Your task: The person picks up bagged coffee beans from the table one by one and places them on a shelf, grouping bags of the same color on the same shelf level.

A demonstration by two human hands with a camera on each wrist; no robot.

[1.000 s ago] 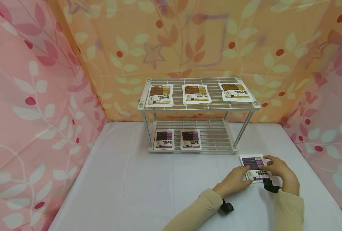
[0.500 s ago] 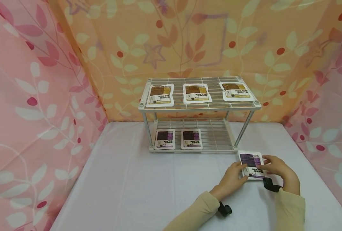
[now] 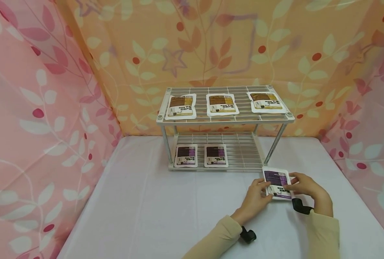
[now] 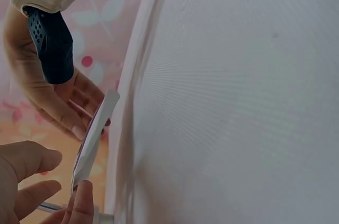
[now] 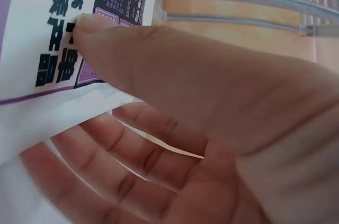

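A flat white packet with a purple-and-black label (image 3: 276, 183) is tilted above the table near the rack's front right corner. My right hand (image 3: 310, 189) pinches its right side, the thumb (image 5: 100, 28) pressing on the printed face and the fingers (image 5: 106, 166) underneath. At its left edge is my left hand (image 3: 253, 199). In the left wrist view, the left fingers (image 4: 82, 203) touch the packet's end, while the left thumb (image 4: 39, 158) stands apart from it. Two matching purple packets, one at left (image 3: 186, 155) and one in the middle (image 3: 216, 155), lie on the rack's lower shelf (image 3: 243, 154).
On the rack's upper shelf (image 3: 201, 90) lie three brown-and-yellow packets: left (image 3: 181, 107), middle (image 3: 222, 104) and right (image 3: 266, 102). The rack's front right post (image 3: 274, 144) stands just behind the held packet. White cloth covers the table (image 3: 146, 201); patterned curtains (image 3: 130, 72) surround it.
The purple packet has moved left and slightly back toward the rack and has risen from the table. Both hands have moved left with it.
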